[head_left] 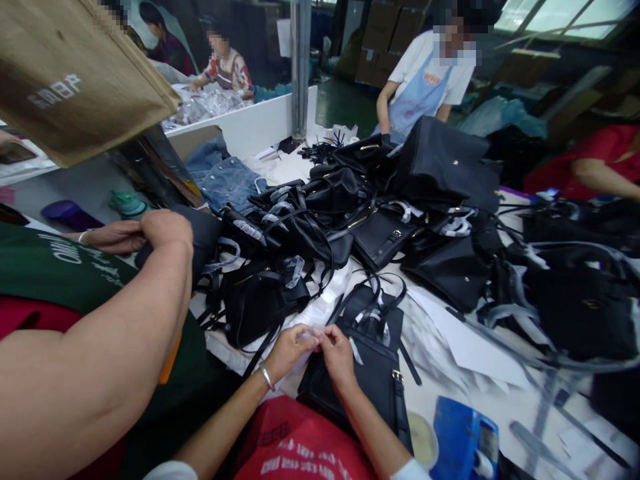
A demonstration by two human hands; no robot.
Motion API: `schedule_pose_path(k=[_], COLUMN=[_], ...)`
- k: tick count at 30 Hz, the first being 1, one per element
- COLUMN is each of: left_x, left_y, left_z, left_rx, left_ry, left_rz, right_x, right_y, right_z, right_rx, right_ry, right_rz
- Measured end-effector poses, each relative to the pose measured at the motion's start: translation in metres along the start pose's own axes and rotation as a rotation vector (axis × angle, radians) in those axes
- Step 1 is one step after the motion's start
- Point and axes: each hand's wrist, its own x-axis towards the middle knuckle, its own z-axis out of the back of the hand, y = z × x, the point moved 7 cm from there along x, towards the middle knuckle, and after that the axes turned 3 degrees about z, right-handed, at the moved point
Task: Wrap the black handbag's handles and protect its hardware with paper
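My left hand [289, 350], with a silver bangle at its wrist, and my right hand [339, 355] meet fingertip to fingertip over the table's front edge. Both are closed in a pinch, and what lies between the fingertips is too small to make out. Beneath and beside my right hand lies a black backpack [373, 377] with straps, gold-coloured buckles and a small pale tag. White wrapping sheet [327, 297] stretches just behind my fingers. Another black bag [260, 300] rests to the left of my hands.
Black bags [383, 233] are heaped across the table. At the front right are a blue plastic box [465, 437] and a round tub [423, 440]. Close on my left, a co-worker's arm [125, 333] reaches to a black item. Another person [425, 87] stands opposite.
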Motion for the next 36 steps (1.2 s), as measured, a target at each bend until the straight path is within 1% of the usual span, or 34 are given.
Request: schedule_pose_path(k=[2, 4, 5, 7, 10, 14, 16, 18, 20, 21, 23, 24, 27, 30, 32, 33, 36], left_x=[0.0, 0.0, 0.001, 0.002, 0.002, 0.001, 0.0, -0.002, -0.003, -0.002, -0.001, 0.0, 0.001, 0.001, 0.001, 0.001, 0.002], left_y=[0.012, 0.021, 0.024, 0.027, 0.029, 0.027, 0.028, 0.031, 0.034, 0.035, 0.037, 0.037, 0.036, 0.032, 0.03, 0.03, 0.027], left_z=[0.005, 0.011, 0.013, 0.013, 0.012, 0.016, 0.02, 0.026, 0.032, 0.035, 0.04, 0.041, 0.044, 0.049, 0.053, 0.055, 0.056], left_rx=[-0.022, -0.006, 0.003, -0.007, -0.069, -0.062, -0.016, 0.038, 0.085, 0.104, 0.131, 0.14, 0.161, 0.194, 0.204, 0.2, 0.185], left_ry=[-0.088, -0.141, -0.142, -0.098, -0.022, -0.014, -0.024, -0.043, -0.059, -0.067, -0.083, -0.089, -0.088, -0.108, -0.137, -0.149, -0.163], left_rz=[0.056, 0.095, 0.103, 0.116, 0.147, 0.11, 0.09, 0.085, 0.082, 0.079, 0.071, 0.068, 0.066, 0.064, 0.066, 0.069, 0.081], right_x=[0.002, 0.006, 0.009, 0.013, 0.016, 0.013, 0.016, 0.027, 0.039, 0.044, 0.047, 0.046, 0.037, 0.031, 0.034, 0.038, 0.05], right_y=[-0.005, -0.011, -0.014, -0.019, -0.02, -0.023, -0.02, -0.013, -0.004, -0.001, -0.003, -0.006, -0.019, -0.025, -0.019, -0.016, -0.014], right_z=[-0.001, -0.002, -0.002, -0.002, -0.005, -0.013, -0.004, 0.02, 0.049, 0.061, 0.075, 0.078, 0.08, 0.082, 0.077, 0.069, 0.031], right_rx=[-0.005, -0.023, -0.042, -0.079, -0.099, -0.007, -0.002, -0.126, -0.415, -0.583, -0.841, -0.914, -0.991, -1.082, -1.22, -1.293, -1.397], right_ry=[0.031, 0.116, 0.165, 0.241, 0.279, 0.336, 0.36, 0.304, 0.223, 0.21, 0.238, 0.261, 0.298, 0.254, 0.252, 0.293, 0.522], right_rz=[-0.017, -0.044, -0.056, -0.067, -0.051, -0.125, -0.142, -0.083, -0.005, 0.016, 0.013, -0.003, -0.056, -0.072, 0.027, 0.101, 0.3])
